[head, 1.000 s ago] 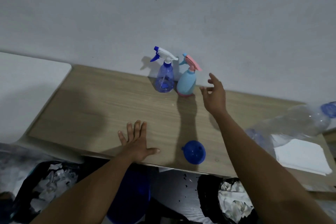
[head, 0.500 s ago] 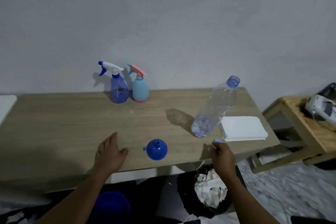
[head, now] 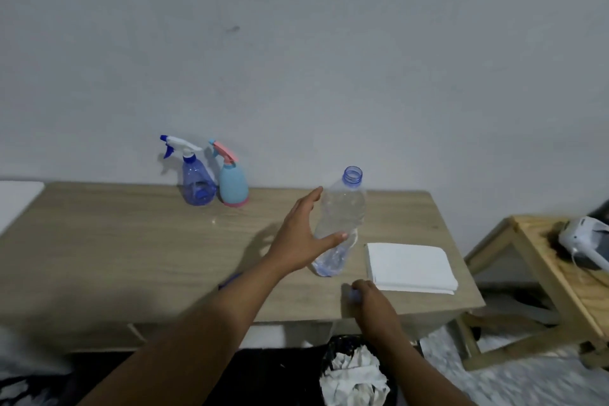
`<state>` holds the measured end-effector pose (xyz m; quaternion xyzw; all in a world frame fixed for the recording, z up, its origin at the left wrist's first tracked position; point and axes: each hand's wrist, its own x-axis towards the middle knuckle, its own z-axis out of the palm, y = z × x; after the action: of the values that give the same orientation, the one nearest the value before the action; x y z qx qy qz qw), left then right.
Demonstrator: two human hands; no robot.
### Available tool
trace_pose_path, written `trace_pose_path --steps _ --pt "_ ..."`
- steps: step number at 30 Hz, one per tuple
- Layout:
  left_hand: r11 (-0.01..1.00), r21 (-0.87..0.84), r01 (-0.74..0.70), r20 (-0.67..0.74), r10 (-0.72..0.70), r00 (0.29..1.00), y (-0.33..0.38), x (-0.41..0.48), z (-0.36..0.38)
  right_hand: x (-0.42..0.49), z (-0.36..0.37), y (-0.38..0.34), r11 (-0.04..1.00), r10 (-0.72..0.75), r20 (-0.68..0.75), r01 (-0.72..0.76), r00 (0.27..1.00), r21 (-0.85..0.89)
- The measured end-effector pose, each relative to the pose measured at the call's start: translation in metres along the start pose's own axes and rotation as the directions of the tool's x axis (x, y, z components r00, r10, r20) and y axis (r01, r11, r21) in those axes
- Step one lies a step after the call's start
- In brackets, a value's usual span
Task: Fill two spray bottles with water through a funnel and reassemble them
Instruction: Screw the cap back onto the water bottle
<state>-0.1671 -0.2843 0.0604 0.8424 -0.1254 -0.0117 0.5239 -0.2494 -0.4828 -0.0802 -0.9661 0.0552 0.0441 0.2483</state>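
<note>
Two spray bottles stand capped by the wall: a clear blue one (head: 197,184) with a white trigger and a teal one (head: 233,186) with a pink trigger. A clear plastic water bottle (head: 346,208), uncapped and leaning, stands on the wooden table (head: 115,241). My left hand (head: 300,237) is spread at its left side, thumb across its front, fingers straight. My right hand (head: 369,298) rests at the table's front edge and pinches a small blue cap (head: 354,297). Only a sliver of the blue funnel (head: 229,282) shows past my left forearm.
A folded white cloth (head: 408,267) lies right of the water bottle. A black bin (head: 356,372) with crumpled paper sits under the table's front edge. At the right, a wooden stool (head: 543,257) carries a white device (head: 583,237). A white surface (head: 16,198) adjoins the table's left end.
My left hand left the table by the funnel and moved right to the water bottle. My right hand came back from the spray bottles to the front edge, holding the cap.
</note>
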Motion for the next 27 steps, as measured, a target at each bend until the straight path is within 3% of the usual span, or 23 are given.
trace_pose_path --steps 3,8,11,16,20,27 --pt "1.0 -0.023 0.0 -0.028 0.0 1.0 0.012 0.008 0.01 0.014 -0.035 -0.01 0.954 0.04 -0.217 0.027 0.975 0.299" --pt "0.999 -0.047 0.002 -0.113 -0.007 0.994 0.018 0.009 0.019 0.047 -0.154 -0.062 0.759 -0.078 -0.418 0.326 0.905 0.564" --pt "0.998 -0.063 -0.001 -0.149 -0.008 0.989 0.015 0.008 0.021 0.051 -0.212 -0.096 0.71 -0.307 -0.398 0.487 0.864 0.509" --pt "0.998 -0.06 0.015 -0.19 -0.026 0.981 0.021 0.007 0.022 0.06 -0.245 -0.121 0.735 -0.621 -0.167 0.643 0.766 0.215" --pt "0.997 -0.078 0.01 -0.191 -0.025 0.981 0.023 0.003 0.025 0.071 -0.25 -0.127 0.734 -0.676 -0.066 0.679 0.734 0.032" --pt "0.994 -0.097 -0.045 -0.16 0.029 0.987 0.012 -0.008 0.022 0.079 -0.255 -0.123 0.723 -0.689 0.015 0.686 0.724 0.082"
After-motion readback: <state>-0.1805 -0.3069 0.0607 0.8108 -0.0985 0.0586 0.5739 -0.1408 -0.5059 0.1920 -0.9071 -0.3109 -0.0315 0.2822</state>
